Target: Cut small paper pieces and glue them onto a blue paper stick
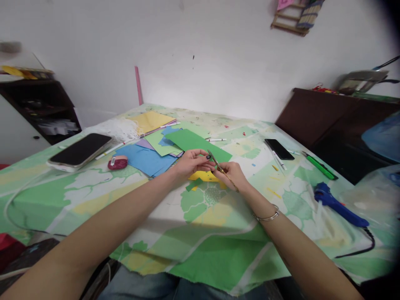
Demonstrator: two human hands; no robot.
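My right hand (233,174) is closed on a slim pair of gold-coloured scissors (229,180), whose tips point up and away from me. My left hand (194,161) meets it from the left, fingers bent and pressed together beside the tips; whatever it pinches is too small to make out. Beneath both hands lies yellow paper (203,176) with small green paper scraps (194,184) on and beside it. Just behind them a large green sheet (200,143) rests on the table.
Blue paper (146,159), a yellow stack (153,121) and a burgundy yarn ball (118,163) lie left, near a phone (81,150). On the right are another phone (279,148), a green cutter (320,166) and a blue glue gun (340,207) with a cord.
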